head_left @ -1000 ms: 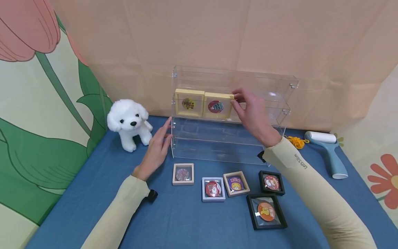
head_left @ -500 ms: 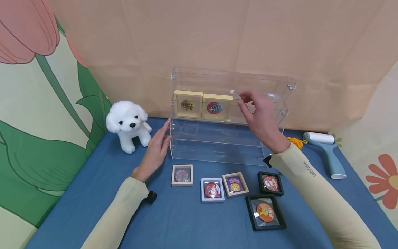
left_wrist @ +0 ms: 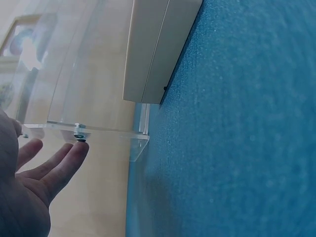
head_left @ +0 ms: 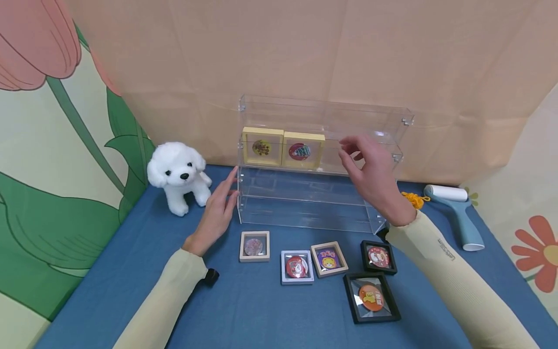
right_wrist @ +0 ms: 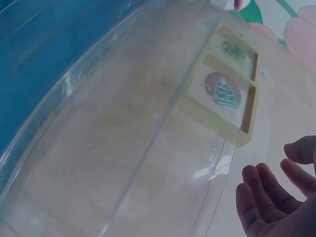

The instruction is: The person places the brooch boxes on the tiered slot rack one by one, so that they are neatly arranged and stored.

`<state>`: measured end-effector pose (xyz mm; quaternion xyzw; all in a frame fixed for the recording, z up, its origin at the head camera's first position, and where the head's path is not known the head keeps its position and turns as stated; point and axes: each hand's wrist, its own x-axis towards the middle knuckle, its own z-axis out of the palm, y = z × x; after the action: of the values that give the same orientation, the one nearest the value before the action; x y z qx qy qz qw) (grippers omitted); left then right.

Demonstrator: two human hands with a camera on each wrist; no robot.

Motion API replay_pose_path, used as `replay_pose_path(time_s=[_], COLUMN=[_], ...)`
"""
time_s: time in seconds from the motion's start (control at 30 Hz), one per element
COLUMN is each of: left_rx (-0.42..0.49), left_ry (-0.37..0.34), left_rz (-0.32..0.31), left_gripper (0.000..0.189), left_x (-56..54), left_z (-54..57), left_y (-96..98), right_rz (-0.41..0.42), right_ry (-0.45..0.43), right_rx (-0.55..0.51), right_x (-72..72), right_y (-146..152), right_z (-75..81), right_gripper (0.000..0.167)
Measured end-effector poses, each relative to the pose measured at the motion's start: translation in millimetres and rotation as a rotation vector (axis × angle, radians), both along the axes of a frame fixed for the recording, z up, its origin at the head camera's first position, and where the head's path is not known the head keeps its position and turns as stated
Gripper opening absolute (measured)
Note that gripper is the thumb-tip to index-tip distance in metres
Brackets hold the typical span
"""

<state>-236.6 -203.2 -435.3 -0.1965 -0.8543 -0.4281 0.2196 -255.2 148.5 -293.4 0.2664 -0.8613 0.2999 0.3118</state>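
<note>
A clear acrylic tiered shelf point(head_left: 305, 198) stands at the back of the table. Its upper tier holds two yellow square frames side by side: the left one point(head_left: 262, 147) with a yellow-and-brown badge, the right one point(head_left: 302, 150) with a red badge showing a Christmas tree. My left hand point(head_left: 213, 216) rests straight fingers against the shelf's left side; in the left wrist view a fingertip is at a metal fastener point(left_wrist: 80, 132). My right hand point(head_left: 371, 170) hovers right of the tree frame, apart from it, fingers loosely bent and holding nothing.
On the blue cloth before the shelf lie several badge frames: light wood point(head_left: 254, 246), white point(head_left: 297, 267), tan point(head_left: 329, 259), small black point(head_left: 379, 257) and larger black point(head_left: 372, 297). A white plush dog point(head_left: 178, 177) stands left. A lint roller point(head_left: 462, 215) and orange yarn item point(head_left: 415, 199) lie right.
My right hand has let go of the tree frame's right edge and drawn back to the right. Both yellow frames stay on the upper tier. My left hand has kept its place.
</note>
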Motion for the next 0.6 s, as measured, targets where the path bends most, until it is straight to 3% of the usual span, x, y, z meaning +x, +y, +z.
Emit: replay_pose_path(time_s=[0.6], left_rx=[-0.011], left_ry=[-0.002], left_rz=[0.016], left_gripper=[0.067], left_x=[0.7], left_z=[1.7], left_y=[1.5], right_rz=[0.050], right_ry=[0.000], right_rx=[0.054], right_x=[35.9], right_y=[18], right_z=[1.9], right_gripper=[0.028])
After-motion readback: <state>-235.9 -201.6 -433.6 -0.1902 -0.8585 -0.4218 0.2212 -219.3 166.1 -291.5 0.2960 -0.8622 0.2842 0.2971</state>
